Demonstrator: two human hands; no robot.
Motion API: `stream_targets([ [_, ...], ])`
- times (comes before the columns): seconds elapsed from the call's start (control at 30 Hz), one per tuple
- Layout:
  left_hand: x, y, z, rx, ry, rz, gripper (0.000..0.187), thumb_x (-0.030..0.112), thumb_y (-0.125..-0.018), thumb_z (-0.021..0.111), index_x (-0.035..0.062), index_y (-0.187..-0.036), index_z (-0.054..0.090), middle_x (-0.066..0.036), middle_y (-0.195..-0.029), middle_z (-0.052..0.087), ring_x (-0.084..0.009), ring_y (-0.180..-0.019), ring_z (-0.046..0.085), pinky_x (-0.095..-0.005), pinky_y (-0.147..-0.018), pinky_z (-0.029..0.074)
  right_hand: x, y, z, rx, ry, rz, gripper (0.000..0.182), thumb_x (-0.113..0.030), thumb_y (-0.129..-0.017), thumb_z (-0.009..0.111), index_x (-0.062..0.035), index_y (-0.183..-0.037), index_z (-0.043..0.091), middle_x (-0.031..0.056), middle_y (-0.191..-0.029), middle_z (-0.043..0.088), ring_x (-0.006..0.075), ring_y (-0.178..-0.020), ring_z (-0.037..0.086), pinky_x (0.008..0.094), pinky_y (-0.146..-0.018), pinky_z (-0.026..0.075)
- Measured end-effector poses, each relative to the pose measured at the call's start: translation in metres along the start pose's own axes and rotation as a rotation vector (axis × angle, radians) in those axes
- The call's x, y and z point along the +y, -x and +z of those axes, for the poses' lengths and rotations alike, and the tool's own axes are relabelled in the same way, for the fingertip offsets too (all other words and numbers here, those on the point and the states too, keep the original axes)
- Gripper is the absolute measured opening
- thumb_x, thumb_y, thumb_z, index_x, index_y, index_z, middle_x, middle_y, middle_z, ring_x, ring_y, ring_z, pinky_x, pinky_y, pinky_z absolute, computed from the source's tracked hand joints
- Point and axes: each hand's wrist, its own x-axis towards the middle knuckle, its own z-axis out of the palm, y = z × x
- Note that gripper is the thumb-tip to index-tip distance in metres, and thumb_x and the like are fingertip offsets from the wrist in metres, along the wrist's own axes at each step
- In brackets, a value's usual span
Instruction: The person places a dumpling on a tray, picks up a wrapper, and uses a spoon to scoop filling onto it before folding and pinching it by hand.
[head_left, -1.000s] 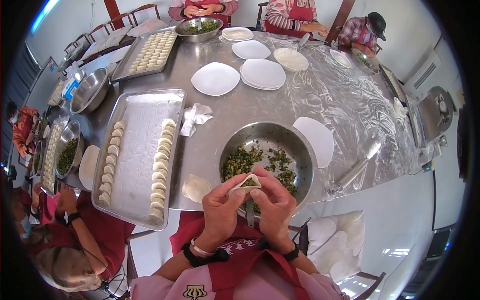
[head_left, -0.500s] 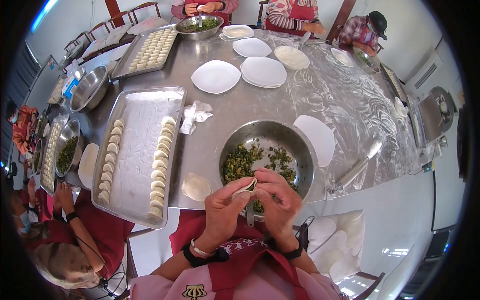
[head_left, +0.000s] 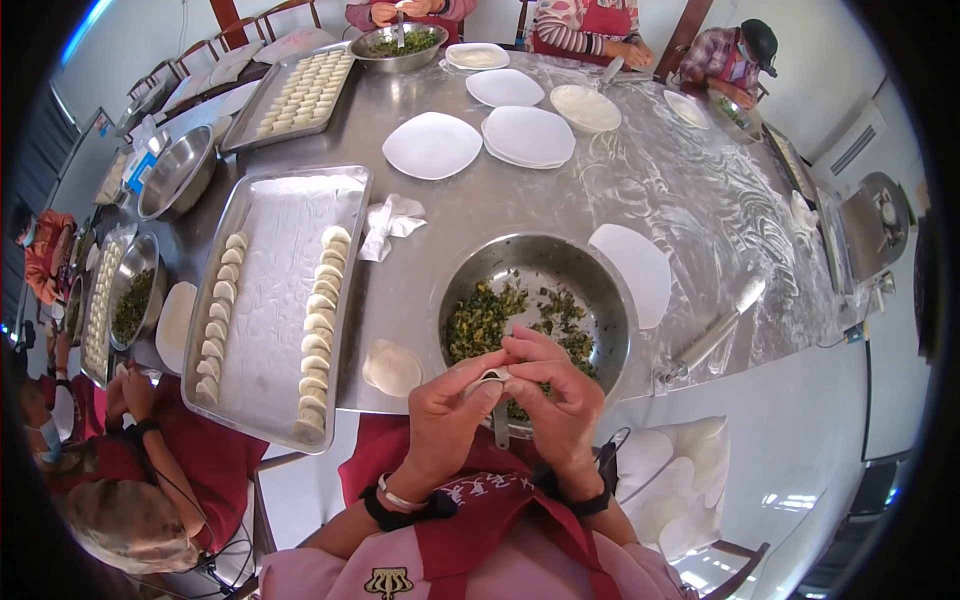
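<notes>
A small folded dumpling (head_left: 489,378) is pinched between my left hand (head_left: 447,415) and my right hand (head_left: 560,405), just over the near rim of a steel bowl. Both hands have their fingers closed on its edges. Chopped green and yellow filling (head_left: 485,315) lies inside the steel bowl (head_left: 620,310), and a metal handle (head_left: 501,425) sticks out below my hands. Left of the bowl is a small stack of round dough wrappers (head_left: 392,368). A metal tray (head_left: 275,270) farther left holds two rows of dumplings (head_left: 319,320).
White plates (head_left: 432,146) stand beyond the bowl, with another plate (head_left: 636,272) on its right. A crumpled white cloth (head_left: 390,224) lies beside the tray. Flour covers the right tabletop, where a metal tool (head_left: 715,325) rests. A co-worker (head_left: 150,470) sits at left; others sit across.
My fingers have drawn closer over the wrapper, which now looks more closed, with its filling hidden. The co-worker at left has raised their hands slightly. The view has shifted a little.
</notes>
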Motion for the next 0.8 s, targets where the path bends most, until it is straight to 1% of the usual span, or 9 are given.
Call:
stream_targets([
  [0.07, 0.000, 0.000, 0.000, -0.013, -0.007, 0.007, 0.032, -0.002, -0.096, 0.060, -0.0083, -0.128, 0.061, -0.015, -0.127, 0.064, -0.0169, -0.114, 0.062, -0.0289, -0.096, 0.052, -0.003, 0.001, 0.001, 0.011, 0.022, 0.000, 0.017, -0.001, -0.081, 0.076, -0.0021, -0.098, 0.073, 0.0162, -0.115, 0.072, 0.0327, -0.121, 0.062, 0.0418, -0.102, 0.049],
  [0.13, 0.001, 0.000, 0.000, -0.029, -0.011, 0.031, 0.032, -0.003, -0.096, 0.060, -0.0088, -0.128, 0.061, -0.016, -0.127, 0.064, -0.0175, -0.113, 0.062, -0.0301, -0.097, 0.053, -0.001, 0.001, 0.001, 0.008, 0.043, -0.038, 0.019, -0.002, -0.081, 0.076, -0.0017, -0.100, 0.073, 0.0167, -0.115, 0.072, 0.0331, -0.121, 0.062, 0.0411, -0.102, 0.049],
  [0.27, 0.005, 0.000, 0.001, -0.015, -0.026, -0.024, 0.032, -0.002, -0.097, 0.059, -0.0092, -0.128, 0.061, -0.016, -0.125, 0.065, -0.0181, -0.112, 0.063, -0.0315, -0.097, 0.055, -0.003, -0.002, -0.004, -0.055, 0.155, -0.056, 0.025, -0.003, -0.081, 0.077, -0.0007, -0.105, 0.073, 0.0174, -0.118, 0.071, 0.0336, -0.123, 0.061, 0.0401, -0.103, 0.049],
  [0.33, 0.011, -0.002, 0.003, -0.012, -0.019, -0.053, 0.032, -0.002, -0.097, 0.059, -0.0093, -0.128, 0.060, -0.016, -0.124, 0.065, -0.0182, -0.112, 0.063, -0.0317, -0.096, 0.055, -0.008, -0.002, -0.002, -0.001, 0.079, 0.007, 0.026, -0.004, -0.081, 0.077, -0.0005, -0.107, 0.073, 0.0175, -0.120, 0.070, 0.0336, -0.124, 0.061, 0.0406, -0.104, 0.048],
  [0.37, 0.011, -0.002, 0.003, -0.013, -0.008, -0.045, 0.032, -0.002, -0.097, 0.059, -0.0090, -0.128, 0.061, -0.015, -0.124, 0.065, -0.0178, -0.111, 0.063, -0.0310, -0.096, 0.054, -0.010, -0.002, -0.001, 0.025, 0.041, 0.038, 0.027, -0.004, -0.081, 0.077, -0.0004, -0.107, 0.073, 0.0175, -0.121, 0.069, 0.0336, -0.125, 0.060, 0.0408, -0.104, 0.048],
  [0.47, 0.008, -0.001, 0.001, -0.006, -0.012, -0.023, 0.032, -0.001, -0.097, 0.060, -0.0081, -0.128, 0.061, -0.014, -0.124, 0.065, -0.0164, -0.110, 0.063, -0.0289, -0.095, 0.053, -0.010, -0.001, -0.002, -0.025, 0.118, 0.017, 0.030, -0.003, -0.080, 0.077, -0.0005, -0.110, 0.073, 0.0175, -0.124, 0.068, 0.0328, -0.126, 0.059, 0.0407, -0.105, 0.047],
  [0.53, 0.002, 0.001, -0.001, 0.008, -0.063, -0.010, 0.032, 0.000, -0.097, 0.061, -0.0075, -0.128, 0.062, -0.013, -0.124, 0.065, -0.0154, -0.109, 0.063, -0.0273, -0.094, 0.052, -0.003, 0.002, 0.000, -0.023, 0.079, -0.017, 0.032, -0.003, -0.081, 0.076, -0.0010, -0.112, 0.072, 0.0173, -0.124, 0.068, 0.0326, -0.126, 0.059, 0.0401, -0.106, 0.047],
  [0.67, 0.001, 0.003, -0.001, 0.005, -0.021, -0.011, 0.032, 0.000, -0.097, 0.061, -0.0071, -0.128, 0.062, -0.013, -0.124, 0.066, -0.0147, -0.108, 0.063, -0.0263, -0.094, 0.051, 0.010, 0.007, 0.002, -0.029, 0.014, -0.092, 0.035, -0.001, -0.081, 0.075, -0.0016, -0.116, 0.071, 0.0172, -0.126, 0.067, 0.0334, -0.126, 0.059, 0.0401, -0.106, 0.046],
  [0.8, 0.005, 0.001, 0.003, 0.024, 0.069, -0.016, 0.032, 0.001, -0.099, 0.058, -0.0087, -0.130, 0.059, -0.015, -0.125, 0.065, -0.0192, -0.112, 0.064, -0.0311, -0.097, 0.053, -0.005, 0.007, 0.006, 0.060, -0.029, 0.107, 0.033, 0.000, -0.083, 0.074, -0.0002, -0.116, 0.071, 0.0182, -0.127, 0.067, 0.0318, -0.124, 0.060, 0.0393, -0.107, 0.046],
])
